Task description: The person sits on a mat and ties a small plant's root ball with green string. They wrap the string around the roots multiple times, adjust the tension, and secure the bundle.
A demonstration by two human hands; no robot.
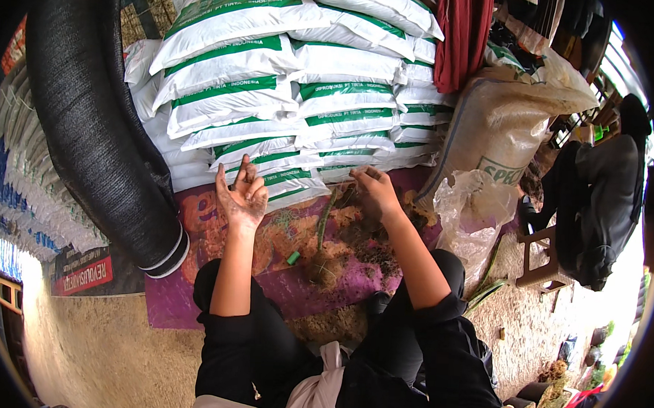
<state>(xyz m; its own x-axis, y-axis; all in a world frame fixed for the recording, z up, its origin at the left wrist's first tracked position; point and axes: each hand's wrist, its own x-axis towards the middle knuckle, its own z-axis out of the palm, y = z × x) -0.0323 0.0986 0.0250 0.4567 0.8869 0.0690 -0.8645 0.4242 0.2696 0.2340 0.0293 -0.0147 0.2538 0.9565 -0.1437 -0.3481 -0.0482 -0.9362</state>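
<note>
My left hand (241, 194) is raised in front of the white sacks (233, 96), palm upward, fingers apart and holding nothing. My right hand (375, 188) has its fingers drawn together; whatever may be between the fingertips is too small to make out. Below and left of it, a long green stem (321, 229) with a fibrous root ball (322, 271) lies on a stained purple sheet (191, 307). Dark loose soil (362, 246) is beside the plant, and a small green cylinder (293, 258) lies to its left.
A large black roll (104, 129) stands at left beside stacked material (11, 161). At right are a tan sack (476, 130), crumpled clear plastic (457, 224), red cloth (457, 35), and a brown stool (536, 264) by black bundled items (601, 201).
</note>
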